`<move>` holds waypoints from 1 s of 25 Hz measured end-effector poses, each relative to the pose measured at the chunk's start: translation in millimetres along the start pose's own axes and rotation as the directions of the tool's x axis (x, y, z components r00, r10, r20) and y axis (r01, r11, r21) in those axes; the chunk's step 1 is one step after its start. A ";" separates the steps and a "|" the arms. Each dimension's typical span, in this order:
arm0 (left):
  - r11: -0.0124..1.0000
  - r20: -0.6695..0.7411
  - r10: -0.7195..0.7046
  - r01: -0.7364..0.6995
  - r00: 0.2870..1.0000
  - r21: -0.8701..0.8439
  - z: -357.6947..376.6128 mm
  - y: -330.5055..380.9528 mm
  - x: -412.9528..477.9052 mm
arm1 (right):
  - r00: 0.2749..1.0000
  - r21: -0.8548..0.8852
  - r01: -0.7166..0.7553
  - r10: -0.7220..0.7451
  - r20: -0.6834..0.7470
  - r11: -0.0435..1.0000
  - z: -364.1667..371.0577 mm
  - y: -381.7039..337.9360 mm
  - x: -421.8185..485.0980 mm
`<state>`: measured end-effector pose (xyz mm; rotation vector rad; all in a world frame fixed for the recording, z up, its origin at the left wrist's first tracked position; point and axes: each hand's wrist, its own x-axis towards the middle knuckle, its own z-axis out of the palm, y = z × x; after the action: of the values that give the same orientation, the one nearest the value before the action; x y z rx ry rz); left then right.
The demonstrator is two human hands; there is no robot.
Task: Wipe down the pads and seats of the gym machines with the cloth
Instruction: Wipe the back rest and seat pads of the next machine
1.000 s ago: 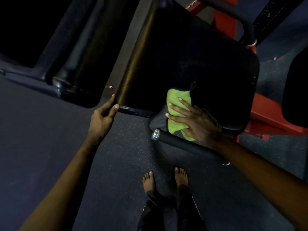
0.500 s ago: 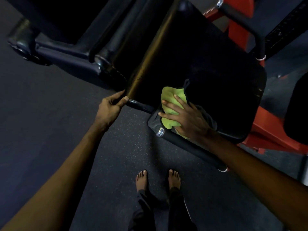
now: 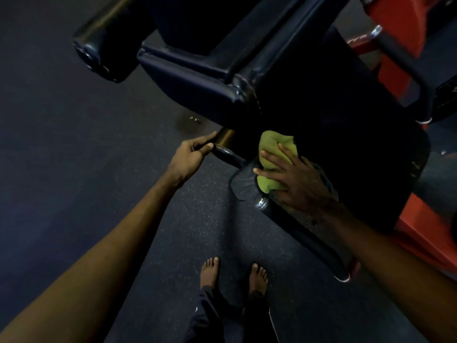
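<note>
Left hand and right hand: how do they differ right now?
The left hand grips the corner of the seat pad, fingers curled; the right hand lies flat, fingers spread. The right hand presses the green cloth on the pad; the left hand has no cloth. Both work on the same pad.

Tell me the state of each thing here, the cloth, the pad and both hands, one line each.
green cloth: bunched, pinned against the seat pad
seat pad: cloth lies at its near edge
right hand: fingers straight, pressing on the cloth
left hand: grips the pad's near corner
</note>
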<state>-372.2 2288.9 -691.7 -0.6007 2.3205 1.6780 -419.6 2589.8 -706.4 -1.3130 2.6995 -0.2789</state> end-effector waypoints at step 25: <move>0.953 -0.071 0.140 -0.115 0.988 0.280 48.9 25.6 -12.3 | 0.762 0.323 -0.583 0.640 -0.100 0.745 -26.2 46.5 66.7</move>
<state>-375.7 2344.3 -680.8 -0.4873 2.6467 1.3642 -501.2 2568.3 -693.3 -0.2766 2.9308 -0.7045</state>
